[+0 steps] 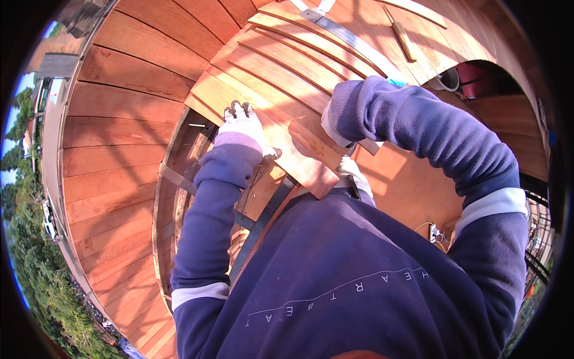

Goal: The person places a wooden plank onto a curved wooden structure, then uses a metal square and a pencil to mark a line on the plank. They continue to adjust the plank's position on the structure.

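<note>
My left hand [244,127], in a white glove with dark fingertips, lies on a reddish-brown wooden plank [302,161] with its fingers spread and its thumb out to the side. The plank runs slantwise toward my body over other boards. My right hand [330,124], also in a white glove, is bent down at the far end of a raised wooden piece [314,143] next to the plank. The sleeve cuff and the wrist's angle hide its fingers, so whatever they grip cannot be seen. Several overlapping boards [287,66] extend beyond both hands.
A curved metal strip [353,42] and a wooden-handled tool [403,42] lie on the far boards. Under my left arm, a dark metal bar [263,221] crosses an open gap in the structure. A bucket [445,79] stands in a dark opening; a white power plug [433,232] and cord are at right.
</note>
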Motion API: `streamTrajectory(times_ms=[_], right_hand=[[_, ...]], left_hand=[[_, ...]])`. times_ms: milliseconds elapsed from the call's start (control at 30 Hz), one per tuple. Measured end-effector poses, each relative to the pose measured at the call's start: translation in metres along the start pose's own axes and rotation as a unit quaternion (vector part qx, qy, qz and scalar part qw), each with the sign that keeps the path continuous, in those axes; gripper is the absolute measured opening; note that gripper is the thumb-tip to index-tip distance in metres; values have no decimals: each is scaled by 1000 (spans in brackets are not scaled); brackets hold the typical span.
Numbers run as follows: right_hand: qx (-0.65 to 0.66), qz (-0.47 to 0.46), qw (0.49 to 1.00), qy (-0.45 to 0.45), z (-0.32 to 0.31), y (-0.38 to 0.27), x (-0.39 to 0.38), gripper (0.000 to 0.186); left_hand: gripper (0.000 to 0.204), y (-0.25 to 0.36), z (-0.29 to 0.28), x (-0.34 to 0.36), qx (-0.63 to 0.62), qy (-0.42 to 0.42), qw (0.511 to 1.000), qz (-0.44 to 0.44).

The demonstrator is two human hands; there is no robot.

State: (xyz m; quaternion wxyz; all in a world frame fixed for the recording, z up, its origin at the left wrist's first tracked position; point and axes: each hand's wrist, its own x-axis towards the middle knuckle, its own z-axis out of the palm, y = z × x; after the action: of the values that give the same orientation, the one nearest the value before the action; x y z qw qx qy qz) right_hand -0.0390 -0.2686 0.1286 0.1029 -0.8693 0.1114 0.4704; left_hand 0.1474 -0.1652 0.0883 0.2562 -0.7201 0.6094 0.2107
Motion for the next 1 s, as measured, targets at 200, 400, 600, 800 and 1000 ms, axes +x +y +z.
streamTrajectory(times_ms=[200, 400, 600, 800, 1000], right_hand=[[334, -42, 855, 395, 13, -2, 14, 26], [636, -94, 562, 521, 62, -41, 69, 25], [668, -65, 556, 490, 61, -59, 61, 23], [655, -124, 557, 495, 66, -68, 73, 24], [673, -117, 505, 528, 77, -71, 87, 22]], left_hand=[[127, -5, 1, -14, -17, 1, 999, -28], [134, 2, 2, 7, 38, -30, 999, -15], [134, 3, -2, -6, 31, -29, 998, -41], [129, -2, 1, -14, 31, -36, 997, -60], [128, 4, -4, -8, 30, -32, 998, -53]])
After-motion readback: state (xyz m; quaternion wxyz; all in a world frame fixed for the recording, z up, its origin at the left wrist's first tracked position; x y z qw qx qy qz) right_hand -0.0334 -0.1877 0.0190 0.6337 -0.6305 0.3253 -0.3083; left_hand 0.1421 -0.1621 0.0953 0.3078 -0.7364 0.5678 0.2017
